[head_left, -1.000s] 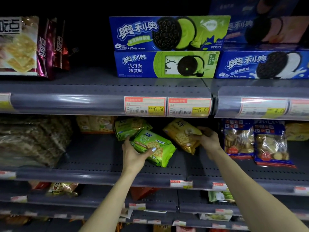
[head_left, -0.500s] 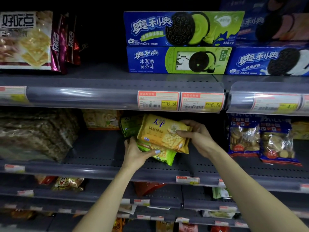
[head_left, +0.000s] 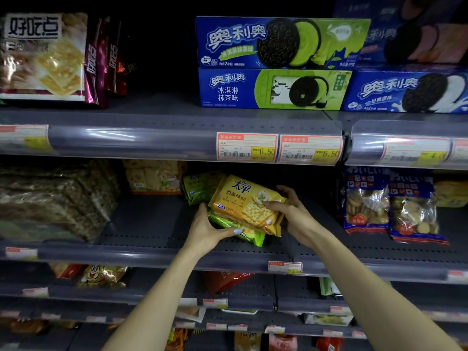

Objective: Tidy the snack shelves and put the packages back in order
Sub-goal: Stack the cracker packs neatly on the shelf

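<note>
Two hands on stacked cracker packs, middle grey metal shelf (head_left: 152, 239).
Right hand (head_left: 295, 216) gripping yellow plastic cracker pack (head_left: 247, 203) atop green plastic cracker pack (head_left: 249, 235); left hand (head_left: 206, 230) clasping green one.

At frame centre the yellow cracker pack (head_left: 249, 203) and the green pack (head_left: 236, 228) under it are glossy, crinkled plastic film. The cookie boxes (head_left: 276, 88) at upper right look like smooth printed cardboard. The shelf (head_left: 152, 224) is matt, perforated grey metal, its price strip (head_left: 126, 140) shiny clear plastic over paper labels (head_left: 247, 148).

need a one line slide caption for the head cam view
Both hands, left and right, stack a yellow cracker pack on a green pack at the middle shelf.
</note>
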Motion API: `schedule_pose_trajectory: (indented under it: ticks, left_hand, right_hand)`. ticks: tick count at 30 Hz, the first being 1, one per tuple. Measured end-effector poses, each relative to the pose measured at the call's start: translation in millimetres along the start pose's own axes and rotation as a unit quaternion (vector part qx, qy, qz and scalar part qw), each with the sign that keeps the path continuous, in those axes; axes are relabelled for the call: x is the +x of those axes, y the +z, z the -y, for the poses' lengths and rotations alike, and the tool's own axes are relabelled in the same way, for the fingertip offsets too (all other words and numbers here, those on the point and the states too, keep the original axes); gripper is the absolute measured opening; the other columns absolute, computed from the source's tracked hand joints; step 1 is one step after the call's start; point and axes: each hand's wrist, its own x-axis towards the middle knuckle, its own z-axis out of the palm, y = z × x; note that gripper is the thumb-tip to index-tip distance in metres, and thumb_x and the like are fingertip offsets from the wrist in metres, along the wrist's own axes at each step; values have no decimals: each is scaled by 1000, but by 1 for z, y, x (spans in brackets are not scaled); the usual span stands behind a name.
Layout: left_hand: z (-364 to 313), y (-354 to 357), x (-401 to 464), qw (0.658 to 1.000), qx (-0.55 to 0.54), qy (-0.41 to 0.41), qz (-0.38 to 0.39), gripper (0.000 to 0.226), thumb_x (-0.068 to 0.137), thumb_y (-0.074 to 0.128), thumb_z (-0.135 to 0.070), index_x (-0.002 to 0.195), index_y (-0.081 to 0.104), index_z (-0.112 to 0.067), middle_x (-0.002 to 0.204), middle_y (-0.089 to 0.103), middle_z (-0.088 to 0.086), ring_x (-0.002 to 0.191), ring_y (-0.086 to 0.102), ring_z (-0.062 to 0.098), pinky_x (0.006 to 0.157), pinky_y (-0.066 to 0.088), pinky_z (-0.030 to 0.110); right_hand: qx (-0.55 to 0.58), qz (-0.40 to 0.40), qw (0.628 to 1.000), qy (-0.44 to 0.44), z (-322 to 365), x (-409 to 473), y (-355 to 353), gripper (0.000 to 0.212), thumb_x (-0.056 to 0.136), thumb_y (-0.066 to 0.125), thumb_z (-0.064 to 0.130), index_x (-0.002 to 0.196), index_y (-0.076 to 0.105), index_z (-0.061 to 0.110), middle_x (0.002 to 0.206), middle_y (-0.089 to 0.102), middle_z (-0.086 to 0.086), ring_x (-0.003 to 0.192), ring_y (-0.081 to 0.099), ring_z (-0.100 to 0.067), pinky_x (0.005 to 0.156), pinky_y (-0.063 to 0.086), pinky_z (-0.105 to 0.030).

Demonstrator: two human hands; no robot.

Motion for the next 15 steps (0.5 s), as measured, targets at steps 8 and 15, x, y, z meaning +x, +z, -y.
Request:
schedule_pose_trajectory:
  ticks: [8, 15]
  left_hand:
    - [-8, -22, 2, 968, -223, -93, 67, 140, 36, 78, -79, 151, 18, -27, 154, 34, 1, 136, 39, 24, 117, 22, 49]
    - [-26, -8, 12, 977, -193, -66, 55, 119, 36, 89, -61, 136, 44, -16, 128, 62, 2, 120, 57, 19, 108, 38, 46]
  right_hand:
    - [-14, -5, 1000, -12, -3, -3, 2, 50, 82, 70, 4, 125, 49, 18, 110, 67, -11, 97, 68, -29, 83, 56, -50]
    - [-64, 11, 993, -102, 4, 5, -9, 69, 65, 83, 1, 119, 51, 29, 122, 60, -7, 106, 65, -25, 89, 54, -45]
